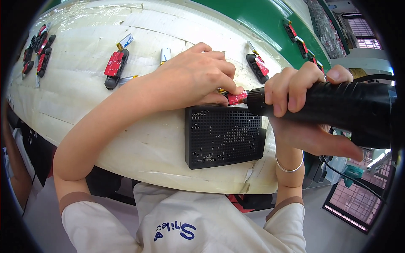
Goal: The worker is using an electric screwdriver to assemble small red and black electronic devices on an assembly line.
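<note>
My left hand (196, 78) is closed round a small part with a red circuit board (237, 98), pinching it just behind the black screw tray (188, 139). My right hand (294, 90) wraps round a thick black electric screwdriver (363, 111) that lies nearly level. The driver's ribbed nose (255, 101) meets the right end of the red board; its bit is hardly visible. Many small silver screws lie scattered on the tray's perforated top, and some stand in its holes.
Similar red-and-black units (114, 65) with silver battery cells lie left of my hand. Another unit (258, 67) sits behind the driver, and several lie on the green surface (249, 17) at far right. A cable (354, 179) hangs at right. Pale sheeting covers the table (147, 152).
</note>
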Motion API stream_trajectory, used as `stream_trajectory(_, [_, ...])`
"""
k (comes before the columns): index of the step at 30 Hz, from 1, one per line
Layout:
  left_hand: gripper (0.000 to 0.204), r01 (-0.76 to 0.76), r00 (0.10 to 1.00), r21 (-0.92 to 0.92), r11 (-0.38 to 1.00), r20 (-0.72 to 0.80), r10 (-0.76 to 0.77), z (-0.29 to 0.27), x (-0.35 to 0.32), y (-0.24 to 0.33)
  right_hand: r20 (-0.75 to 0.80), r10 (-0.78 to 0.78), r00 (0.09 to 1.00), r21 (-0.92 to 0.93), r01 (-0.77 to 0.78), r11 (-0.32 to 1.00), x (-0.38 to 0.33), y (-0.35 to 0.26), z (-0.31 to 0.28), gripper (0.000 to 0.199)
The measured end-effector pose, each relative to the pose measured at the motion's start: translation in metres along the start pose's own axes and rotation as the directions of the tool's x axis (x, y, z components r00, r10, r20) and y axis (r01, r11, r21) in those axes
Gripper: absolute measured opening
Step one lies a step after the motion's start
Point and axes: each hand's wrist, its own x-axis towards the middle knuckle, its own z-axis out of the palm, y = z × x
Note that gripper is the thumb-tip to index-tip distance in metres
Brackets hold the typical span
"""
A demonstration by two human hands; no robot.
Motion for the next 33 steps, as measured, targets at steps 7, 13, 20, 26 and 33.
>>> stream_trajectory(7, [0.017,-0.004,1.000,-0.002,1.000,0.004,0.004,-0.001,0.000,0.000,0.004,-0.001,1.000,-0.004,0.001,1.000,0.001,0.001,-0.001,0.098])
stream_trajectory(13, [0.016,-0.013,1.000,0.000,1.000,-0.004,0.013,-0.001,0.001,0.000,0.001,0.025,1.000,0.002,-0.025,1.000,0.004,0.000,-0.002,0.099])
stream_trajectory(20, [0.016,0.001,1.000,-0.004,1.000,0.012,-0.001,-0.002,0.003,0.001,0.003,0.009,1.000,-0.044,-0.009,0.999,0.006,0.002,-0.002,0.096])
stream_trajectory(26, [0.017,0.005,1.000,-0.011,1.000,0.025,-0.005,-0.002,0.001,0.000,0.036,-0.025,0.999,-0.081,0.028,0.996,0.002,0.005,0.000,0.094])
stream_trajectory(33, [0.018,0.008,1.000,-0.001,1.000,0.015,-0.008,-0.001,0.000,0.000,0.033,-0.034,0.999,-0.018,0.034,0.999,0.006,0.000,-0.003,0.098])
